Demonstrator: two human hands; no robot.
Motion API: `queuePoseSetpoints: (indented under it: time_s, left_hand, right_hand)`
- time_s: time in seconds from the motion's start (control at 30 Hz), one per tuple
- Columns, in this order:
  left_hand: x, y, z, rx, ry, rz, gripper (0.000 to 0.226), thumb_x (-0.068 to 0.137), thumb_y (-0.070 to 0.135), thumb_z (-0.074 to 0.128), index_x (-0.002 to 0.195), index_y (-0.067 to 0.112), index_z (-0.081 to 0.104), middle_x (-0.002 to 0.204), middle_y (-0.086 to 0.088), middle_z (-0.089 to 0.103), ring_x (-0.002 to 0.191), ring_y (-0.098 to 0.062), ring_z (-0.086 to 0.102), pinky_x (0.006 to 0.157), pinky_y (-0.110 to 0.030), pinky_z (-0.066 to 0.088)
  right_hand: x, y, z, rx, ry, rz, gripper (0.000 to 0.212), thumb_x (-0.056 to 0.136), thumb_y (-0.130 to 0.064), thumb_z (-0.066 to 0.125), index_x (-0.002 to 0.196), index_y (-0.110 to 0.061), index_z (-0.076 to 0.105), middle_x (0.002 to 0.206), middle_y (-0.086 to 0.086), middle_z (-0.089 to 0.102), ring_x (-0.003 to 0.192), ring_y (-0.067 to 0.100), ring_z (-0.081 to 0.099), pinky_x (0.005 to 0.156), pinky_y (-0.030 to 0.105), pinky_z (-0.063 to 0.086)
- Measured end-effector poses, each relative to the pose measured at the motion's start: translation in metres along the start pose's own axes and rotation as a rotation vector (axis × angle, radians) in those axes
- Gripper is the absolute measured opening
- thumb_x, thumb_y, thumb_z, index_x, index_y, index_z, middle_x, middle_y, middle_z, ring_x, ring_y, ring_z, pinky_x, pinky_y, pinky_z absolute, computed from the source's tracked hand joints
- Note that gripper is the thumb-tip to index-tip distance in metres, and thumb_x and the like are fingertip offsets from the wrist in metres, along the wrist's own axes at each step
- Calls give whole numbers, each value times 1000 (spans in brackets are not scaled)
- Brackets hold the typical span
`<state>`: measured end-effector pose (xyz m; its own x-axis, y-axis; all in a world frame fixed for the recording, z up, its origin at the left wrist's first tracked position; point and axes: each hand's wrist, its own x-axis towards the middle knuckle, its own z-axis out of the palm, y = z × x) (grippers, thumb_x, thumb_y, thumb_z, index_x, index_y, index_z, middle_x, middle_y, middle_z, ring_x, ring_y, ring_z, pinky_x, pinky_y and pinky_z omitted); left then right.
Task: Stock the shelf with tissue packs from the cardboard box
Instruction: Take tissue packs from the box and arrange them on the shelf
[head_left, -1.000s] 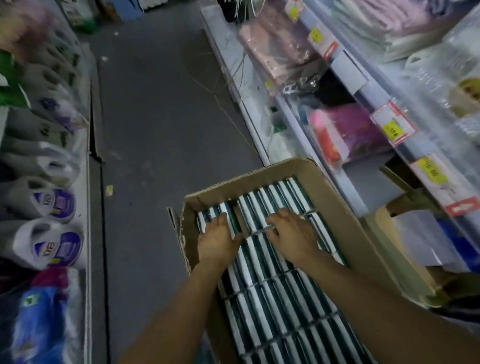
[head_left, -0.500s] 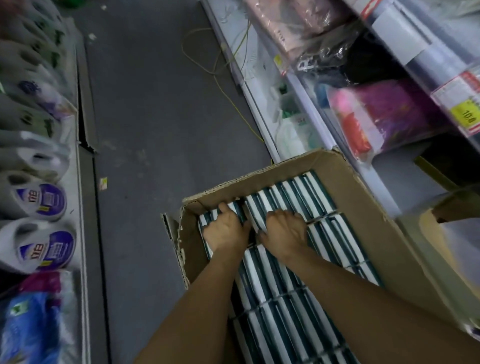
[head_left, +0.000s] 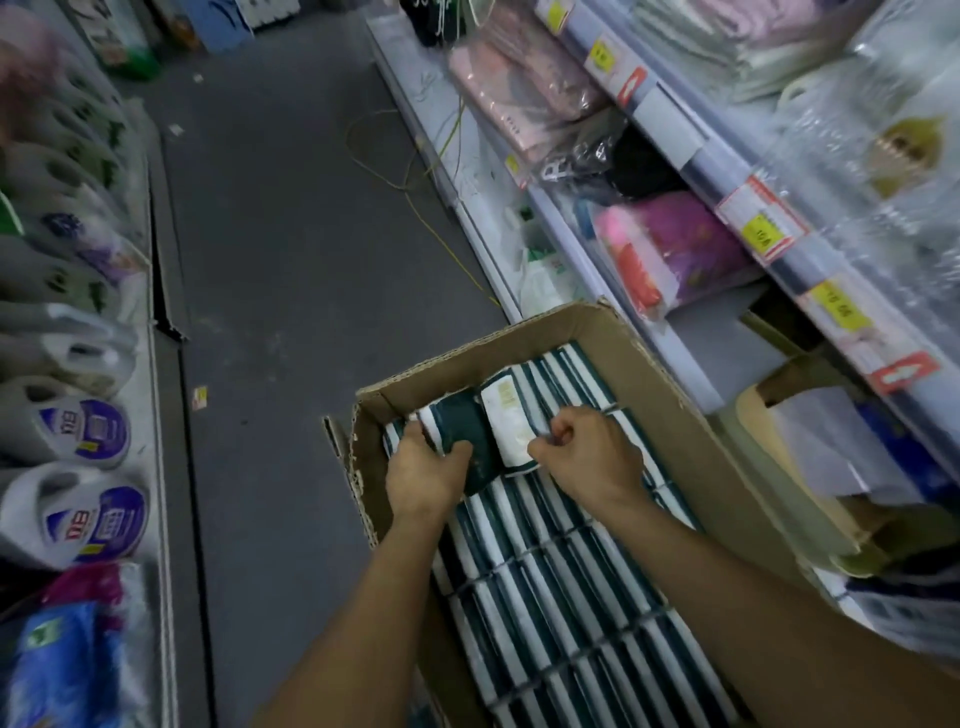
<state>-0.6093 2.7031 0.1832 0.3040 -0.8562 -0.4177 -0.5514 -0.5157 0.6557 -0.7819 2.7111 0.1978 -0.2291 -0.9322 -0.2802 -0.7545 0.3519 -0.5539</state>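
Head view, shop aisle: my left hand (head_left: 423, 467) and right hand (head_left: 587, 457) work the far end of the cardboard box (head_left: 675, 410), which sits on the grey floor (head_left: 291, 312) beside the shelf (head_left: 727, 332) on my right. Between them a clutch of tissue packs (head_left: 483, 436) stands tipped up out of the packed rows (head_left: 561, 582), its dark green and white faces turned toward me. The clutch's long axis runs across the box, left to right, so it spans the gap between my two hands. Each hand is at one end: the left has its thumb curled over the green end and its fingers hidden behind, the right is bunched in a fist that pinches the white end. Both forearms reach forward and down, converging on the box's far corner, wrists about level. The shelf lies up and to the right of the clutch, the right hand being the nearer to it; I judge the lift must clear the box wall on that side. Detergent jugs (head_left: 88, 426) line the opposite shelf at my left.
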Motion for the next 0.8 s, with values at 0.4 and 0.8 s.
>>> queuePoseSetpoints:
  time_s: [0.4,0.8]
  left_hand:
    - [-187,41,-30,-595,-334,-45,7,93,14,55,91,11,49,78,-13,58,60,-19,56,58,-28,44]
    - [-391,99,-47,-657,-893,227,58,83,61,59,125,22,61,114,-7,73,102,-27,71,86,-45,57]
  right_hand:
    - [-190,21,-108,593,115,-224,9,95,-12,58,89,-17,61,109,-4,63,103,4,57,81,12,43]
    - [-367,69,-243,944,224,82,60,77,-16,81,128,-16,50,119,4,63,99,18,66,83,33,57]
